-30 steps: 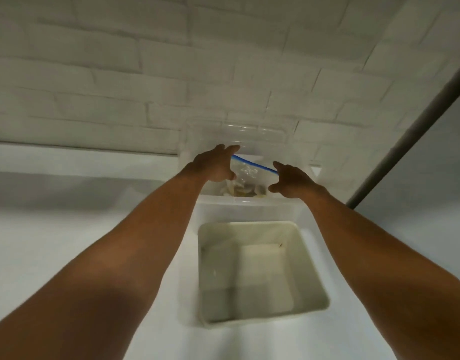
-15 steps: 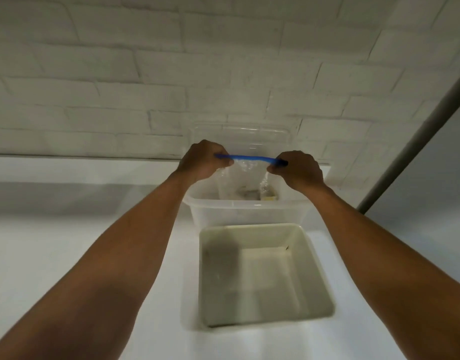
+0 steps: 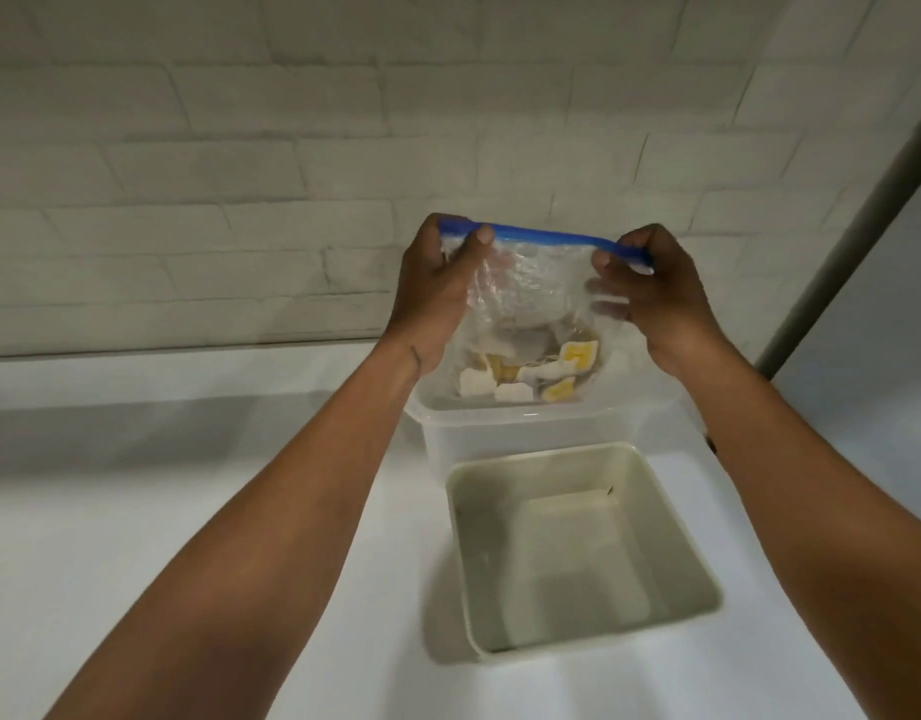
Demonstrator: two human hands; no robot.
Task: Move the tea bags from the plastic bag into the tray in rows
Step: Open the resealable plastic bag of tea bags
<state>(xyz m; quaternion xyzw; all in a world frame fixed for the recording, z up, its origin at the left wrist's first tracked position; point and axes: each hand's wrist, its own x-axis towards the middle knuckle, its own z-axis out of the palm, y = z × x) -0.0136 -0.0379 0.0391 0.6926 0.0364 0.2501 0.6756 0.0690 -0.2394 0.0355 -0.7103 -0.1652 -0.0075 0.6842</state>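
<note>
- Since the earlier frame the bag (image 3: 531,298) has risen clear of the tub (image 3: 500,431).
- Left hand (image 3: 430,298) fingers (image 3: 480,239) pinch the left end of the blue strip (image 3: 544,235); the right hand (image 3: 658,298) pinches the right end.
- Tea bags (image 3: 531,379) are heaped in the bag's bottom, above the tub.
- The tray (image 3: 676,548) sits on the surface (image 3: 188,511), just near of the tub.

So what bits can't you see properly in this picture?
Head view only:
- Number of tea bags: heaped together, blurred through the crinkly plastic bag.
- Whether the blue zip strip is open: too thin to tell; left hand and right hand cover its ends.
- Inside of the clear tub: the bag hangs in front.
</note>
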